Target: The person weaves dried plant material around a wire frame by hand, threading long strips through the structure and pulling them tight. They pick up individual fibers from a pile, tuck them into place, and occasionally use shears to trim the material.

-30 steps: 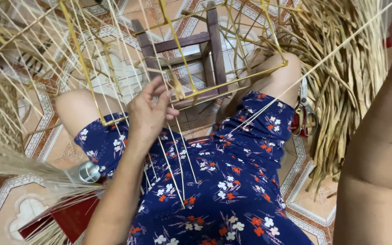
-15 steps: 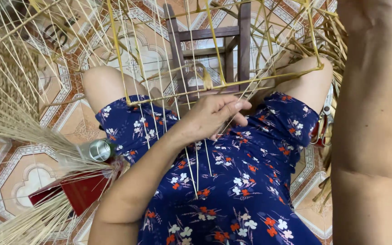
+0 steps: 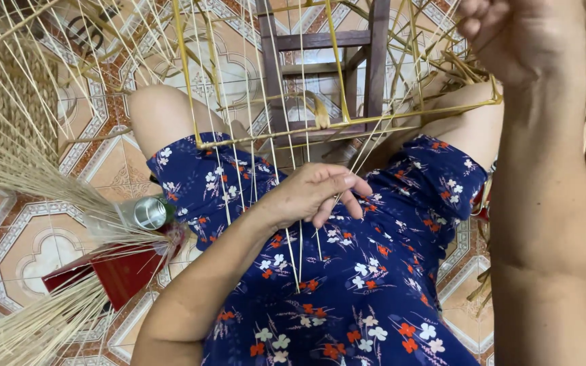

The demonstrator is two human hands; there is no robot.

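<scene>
Blue floral cloth point(image 3: 347, 298) fills the lower centre of the frame, the person's lap, and over it the left hand point(image 3: 313, 196) lies with fingers curled loosely round a few thin pale straw strands point(image 3: 293, 251) that hang down across the dress. At the right edge the right forearm rises to the right hand point(image 3: 517, 37) in the upper right corner, closed in a fist, seemingly pinching strands that run down toward the frame; exactly what it grips I cannot tell. Lower left, a bundle of loose straw point(image 3: 28, 183) fans over a red box point(image 3: 113, 271) and a small metal can point(image 3: 149, 212) on the patterned floor tiles point(image 3: 35, 244). Beyond the knees sits a yellow frame of stiff cane point(image 3: 347, 125), the strands passing over its bar, and behind it a dark wooden stool point(image 3: 320, 61). To my judgement, the weaving goes well if the raised hand keeps even tension while the lower hand separates one strand at a time, keeping neighbours parallel and uncrossed at the bar
</scene>
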